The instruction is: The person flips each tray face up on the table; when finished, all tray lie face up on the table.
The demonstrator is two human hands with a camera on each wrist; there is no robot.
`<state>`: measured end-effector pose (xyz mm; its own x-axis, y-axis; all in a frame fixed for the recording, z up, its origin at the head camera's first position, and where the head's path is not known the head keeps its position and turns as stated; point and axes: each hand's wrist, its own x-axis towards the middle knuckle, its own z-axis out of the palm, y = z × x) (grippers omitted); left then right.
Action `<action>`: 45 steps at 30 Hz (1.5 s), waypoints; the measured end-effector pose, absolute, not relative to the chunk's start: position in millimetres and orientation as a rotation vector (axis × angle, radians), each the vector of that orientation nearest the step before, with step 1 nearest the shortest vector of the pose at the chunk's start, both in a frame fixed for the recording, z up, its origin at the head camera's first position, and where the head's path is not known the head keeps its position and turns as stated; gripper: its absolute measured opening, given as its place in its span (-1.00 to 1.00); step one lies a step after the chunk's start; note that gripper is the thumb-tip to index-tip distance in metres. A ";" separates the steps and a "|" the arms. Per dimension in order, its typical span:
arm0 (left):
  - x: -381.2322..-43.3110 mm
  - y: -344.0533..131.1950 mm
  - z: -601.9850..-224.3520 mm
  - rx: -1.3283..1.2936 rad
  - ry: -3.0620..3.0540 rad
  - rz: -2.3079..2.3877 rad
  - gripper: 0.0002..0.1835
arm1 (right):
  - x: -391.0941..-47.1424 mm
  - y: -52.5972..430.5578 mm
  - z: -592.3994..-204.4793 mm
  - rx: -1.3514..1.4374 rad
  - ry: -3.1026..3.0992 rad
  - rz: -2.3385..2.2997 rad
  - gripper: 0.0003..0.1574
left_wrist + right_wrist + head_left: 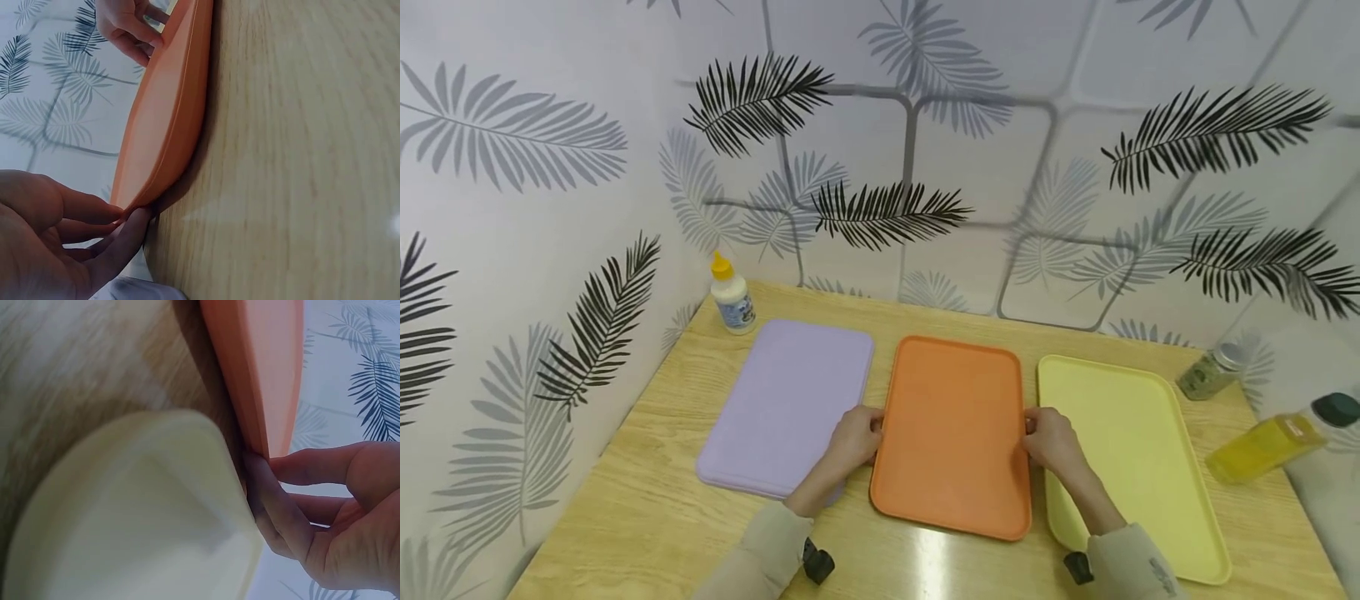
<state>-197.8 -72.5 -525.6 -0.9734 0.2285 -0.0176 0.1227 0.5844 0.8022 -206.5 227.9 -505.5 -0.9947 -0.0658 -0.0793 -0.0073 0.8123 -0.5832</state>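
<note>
An orange tray lies between a purple tray on the left and a yellow tray on the right. My left hand pinches the orange tray's left rim, thumb and fingers meeting at its edge in the left wrist view. On the opposite side my right hand pinches the right rim, with fingertips under the edge. The yellow tray's rim stands right beside that hand in the right wrist view. Each hand overlaps the neighbouring tray in the head view.
A glue bottle with a yellow cap stands at the back left. A small lidded jar and a bottle of yellow liquid are at the right. The wooden table meets a leaf-patterned wall behind.
</note>
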 end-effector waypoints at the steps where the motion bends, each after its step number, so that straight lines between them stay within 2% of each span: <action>1: -197.1 -72.4 -525.2 0.308 2.687 1.345 -0.62 | -205.3 227.7 -504.3 -0.064 2.908 -0.918 -0.81; 8: -196.2 -68.9 -525.0 0.349 2.719 1.364 -0.64 | -204.6 227.4 -500.8 -0.093 2.980 -0.871 -0.78; 12: -196.4 -71.5 -526.0 0.347 2.761 1.317 -0.64 | -203.8 223.8 -499.9 -0.062 3.068 -0.772 -0.83; 16: -198.2 -83.2 -517.8 0.306 2.696 1.386 -0.62 | -201.2 215.3 -493.0 -0.073 3.133 -0.749 -0.62; 23: -206.4 -133.3 -498.9 0.197 2.840 1.366 -0.64 | -199.9 192.4 -480.3 -0.131 3.029 -0.881 -0.53; 36: -214.3 -237.1 -505.4 -0.059 3.156 1.004 -0.67 | -196.5 144.4 -480.6 -0.280 3.000 -0.901 -0.55; 45: -211.2 -253.5 -520.0 -0.118 3.180 0.876 -0.59 | -203.2 108.7 -484.9 -0.354 2.958 -0.988 -0.52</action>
<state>-211.2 -253.5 -520.0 -0.9849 -0.1105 0.1334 -0.0266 0.8574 0.5140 -203.2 108.7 -484.9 -0.9746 -0.2132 0.0684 -0.2116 0.7766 -0.5934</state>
